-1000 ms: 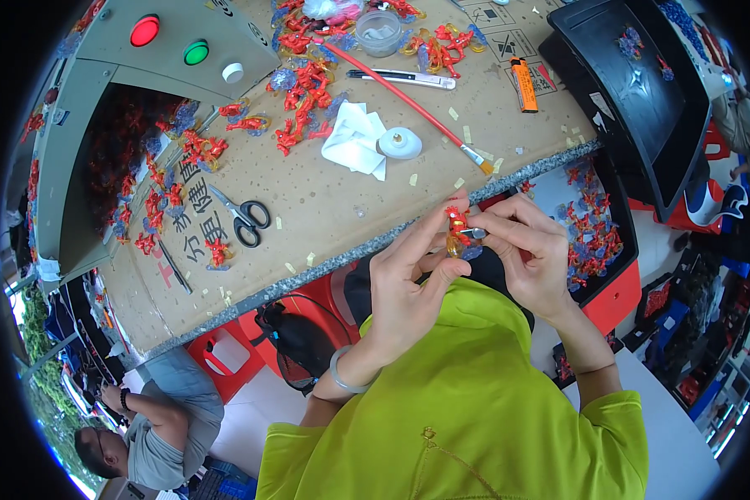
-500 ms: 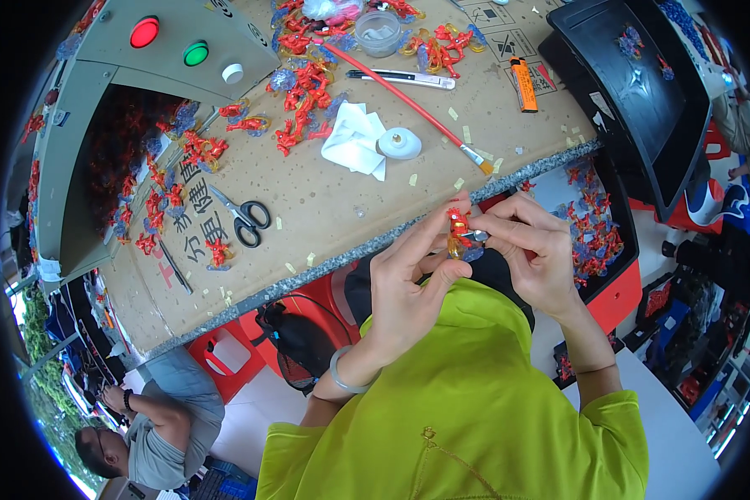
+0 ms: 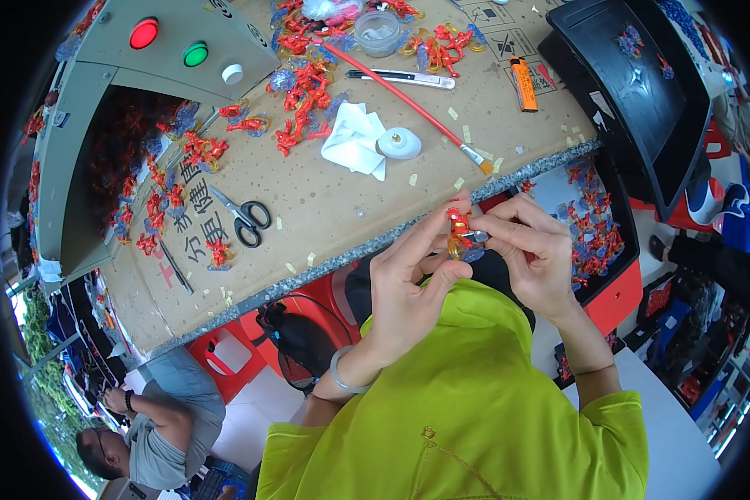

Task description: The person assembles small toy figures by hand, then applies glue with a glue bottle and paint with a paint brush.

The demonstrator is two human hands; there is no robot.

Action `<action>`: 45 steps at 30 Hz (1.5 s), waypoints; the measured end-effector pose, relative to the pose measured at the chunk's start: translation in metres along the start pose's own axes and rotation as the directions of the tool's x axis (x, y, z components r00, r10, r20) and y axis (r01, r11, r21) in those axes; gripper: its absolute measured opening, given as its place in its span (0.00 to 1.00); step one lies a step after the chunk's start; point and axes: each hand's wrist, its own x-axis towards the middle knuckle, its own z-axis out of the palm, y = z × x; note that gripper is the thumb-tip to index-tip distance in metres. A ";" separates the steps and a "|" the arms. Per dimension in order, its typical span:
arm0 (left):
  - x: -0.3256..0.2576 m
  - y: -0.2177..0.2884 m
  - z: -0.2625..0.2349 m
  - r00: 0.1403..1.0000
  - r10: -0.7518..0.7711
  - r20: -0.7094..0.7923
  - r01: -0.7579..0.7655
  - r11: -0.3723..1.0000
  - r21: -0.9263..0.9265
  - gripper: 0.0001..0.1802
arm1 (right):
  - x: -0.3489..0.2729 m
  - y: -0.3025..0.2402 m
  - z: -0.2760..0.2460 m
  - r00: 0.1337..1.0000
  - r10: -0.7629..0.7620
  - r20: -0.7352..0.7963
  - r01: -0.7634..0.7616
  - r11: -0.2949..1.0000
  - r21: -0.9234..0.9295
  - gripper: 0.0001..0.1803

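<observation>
Comparing with a second ago, almost nothing has shifted: the left hand (image 3: 408, 287) still pinches the small red figure (image 3: 457, 225) between thumb and forefinger, held up just off the cardboard-covered table's (image 3: 333, 208) near edge. The right hand (image 3: 533, 250) stays closed on a small silvery piece (image 3: 475, 237) touching it, so the fine work looks mid-step.

both hands, left hand (image 3: 406, 287) and right hand (image 3: 535, 254), pinch a small red figurine (image 3: 457, 227) above the workbench edge (image 3: 333, 262)

Flattened brown cardboard box (image 3: 325, 200) covering the worktable, black printed marks
</observation>
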 end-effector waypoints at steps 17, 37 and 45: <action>-0.001 0.002 0.000 1.000 -0.012 0.009 0.012 1.000 0.012 0.32 | -0.002 -0.001 0.001 1.000 0.015 -0.027 -0.015 1.000 0.006 0.18; -0.003 0.010 0.008 0.998 -0.005 -0.070 0.022 0.971 0.239 0.31 | -0.022 -0.004 0.028 0.955 0.250 -0.160 -0.169 0.900 0.401 0.19; -0.008 0.005 0.009 0.999 -0.010 -0.040 0.020 0.970 0.241 0.29 | -0.040 -0.005 0.036 0.899 0.397 -0.183 -0.238 0.795 0.559 0.18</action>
